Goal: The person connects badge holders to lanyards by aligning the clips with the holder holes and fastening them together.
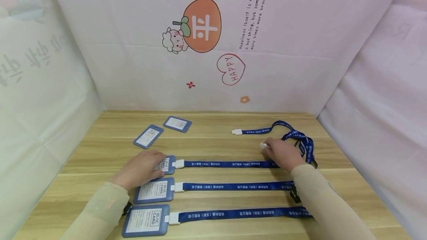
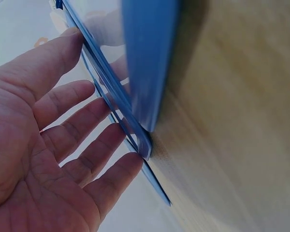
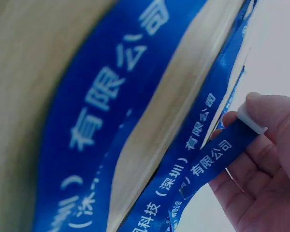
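Note:
My left hand [image 1: 143, 167] rests on a blue card holder [image 1: 169, 164], the farthest of three in a column; its fingers are extended and partly cover the card. In the left wrist view the fingertips touch the holder's edge. My right hand [image 1: 283, 153] pinches the white clip [image 3: 251, 120] of a blue lanyard [image 3: 210, 162] between thumb and fingers, slightly over the table. Another loose lanyard [image 1: 257, 131] with a white clip [image 1: 237, 132] lies beyond it, its strap bunched at the right. The column's holders each join a lanyard stretched rightward.
Two card holders without lanyards, one slanted [image 1: 148, 136] and one farther back [image 1: 177, 124], lie at the back left. The middle holder [image 1: 155, 190] and near holder [image 1: 146, 220] lie by my left forearm. A printed white cloth [image 1: 140, 73] stands behind the wooden table [image 1: 213, 121].

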Tool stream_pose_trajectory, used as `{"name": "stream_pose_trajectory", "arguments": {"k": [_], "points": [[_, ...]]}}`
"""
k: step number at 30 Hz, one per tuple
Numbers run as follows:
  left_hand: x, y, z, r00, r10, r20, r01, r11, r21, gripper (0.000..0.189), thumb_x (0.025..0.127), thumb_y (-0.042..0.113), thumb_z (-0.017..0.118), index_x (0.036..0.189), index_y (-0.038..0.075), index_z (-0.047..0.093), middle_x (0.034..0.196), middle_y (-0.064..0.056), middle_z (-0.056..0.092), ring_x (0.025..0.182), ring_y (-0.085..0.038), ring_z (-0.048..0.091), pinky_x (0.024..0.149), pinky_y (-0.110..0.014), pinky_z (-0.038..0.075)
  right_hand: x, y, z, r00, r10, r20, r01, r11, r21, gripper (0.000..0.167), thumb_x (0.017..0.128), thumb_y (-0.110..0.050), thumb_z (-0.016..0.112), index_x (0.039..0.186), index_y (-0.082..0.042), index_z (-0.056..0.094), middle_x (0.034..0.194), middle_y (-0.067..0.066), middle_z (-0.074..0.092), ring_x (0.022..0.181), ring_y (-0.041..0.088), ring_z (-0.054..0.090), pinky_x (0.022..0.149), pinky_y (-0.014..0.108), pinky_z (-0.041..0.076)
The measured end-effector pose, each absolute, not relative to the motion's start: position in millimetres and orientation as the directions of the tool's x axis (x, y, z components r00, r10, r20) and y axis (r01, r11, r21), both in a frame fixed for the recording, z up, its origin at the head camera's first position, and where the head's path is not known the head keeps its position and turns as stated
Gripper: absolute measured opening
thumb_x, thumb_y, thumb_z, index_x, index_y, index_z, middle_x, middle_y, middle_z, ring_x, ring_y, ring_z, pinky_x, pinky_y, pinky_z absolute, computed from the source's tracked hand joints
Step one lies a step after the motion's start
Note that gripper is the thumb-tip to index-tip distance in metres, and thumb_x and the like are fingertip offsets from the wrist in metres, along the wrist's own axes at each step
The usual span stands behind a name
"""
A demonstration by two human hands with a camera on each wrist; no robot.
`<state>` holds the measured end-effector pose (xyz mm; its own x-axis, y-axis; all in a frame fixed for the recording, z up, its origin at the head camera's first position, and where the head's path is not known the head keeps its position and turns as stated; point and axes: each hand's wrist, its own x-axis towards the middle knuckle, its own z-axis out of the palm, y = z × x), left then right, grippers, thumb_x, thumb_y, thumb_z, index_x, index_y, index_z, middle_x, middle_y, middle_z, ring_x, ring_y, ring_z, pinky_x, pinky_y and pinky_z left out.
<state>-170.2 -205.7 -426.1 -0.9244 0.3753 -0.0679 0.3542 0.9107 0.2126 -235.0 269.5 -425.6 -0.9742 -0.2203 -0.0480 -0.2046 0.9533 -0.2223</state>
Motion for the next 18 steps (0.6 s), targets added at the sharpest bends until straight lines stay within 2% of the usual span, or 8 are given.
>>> {"name": "stream_pose_trajectory", "arguments": {"k": [3,8,11,18], "points": [[-170.0,-205.3,-425.5,-0.924,0.376,-0.068,0.354,0.911,0.213,0.054,0.092,0.029,0.08,0.139,0.007,0.065,0.141,-0.016,0.065,0.133,-0.038,0.059,0.112,-0.058,0.047,-233.4,270.9,-420.8,-0.977,-0.212,-0.021,-0.198,0.942,-0.27,0.028,0.11,-0.035,0.051,0.119,-0.012,0.064,0.091,0.002,0.066,0.075,0.017,0.058,0.069,0.04,0.055],[-170.5,-205.9,-424.3,-0.922,0.381,-0.066,0.359,0.907,0.22,0.055,0.092,0.029,0.08,0.139,0.006,0.065,0.141,-0.016,0.064,0.133,-0.039,0.058,0.112,-0.059,0.047,-231.6,272.6,-411.3,-0.978,-0.205,0.039,-0.204,0.907,-0.369,0.035,0.112,-0.041,0.043,0.123,-0.01,0.056,0.086,0.004,0.059,0.068,0.019,0.052,0.06,0.033,0.044],[-171.1,-206.7,-423.4,-0.92,0.387,-0.06,0.366,0.904,0.22,0.055,0.092,0.03,0.08,0.139,0.006,0.065,0.141,-0.016,0.065,0.133,-0.039,0.058,0.112,-0.059,0.046,-230.4,273.0,-407.4,-0.977,-0.201,0.073,-0.213,0.884,-0.415,0.036,0.112,-0.044,0.043,0.119,-0.011,0.055,0.084,0.005,0.056,0.067,0.019,0.05,0.059,0.034,0.043],[-172.0,-206.8,-419.6,-0.923,0.382,-0.055,0.362,0.906,0.219,0.055,0.093,0.03,0.08,0.139,0.005,0.064,0.141,-0.018,0.064,0.132,-0.039,0.059,0.111,-0.059,0.048,-227.5,272.6,-399.5,-0.974,-0.194,0.114,-0.225,0.86,-0.458,0.044,0.111,-0.049,0.044,0.122,-0.009,0.059,0.08,0.004,0.052,0.068,0.02,0.049,0.061,0.034,0.043]]}}
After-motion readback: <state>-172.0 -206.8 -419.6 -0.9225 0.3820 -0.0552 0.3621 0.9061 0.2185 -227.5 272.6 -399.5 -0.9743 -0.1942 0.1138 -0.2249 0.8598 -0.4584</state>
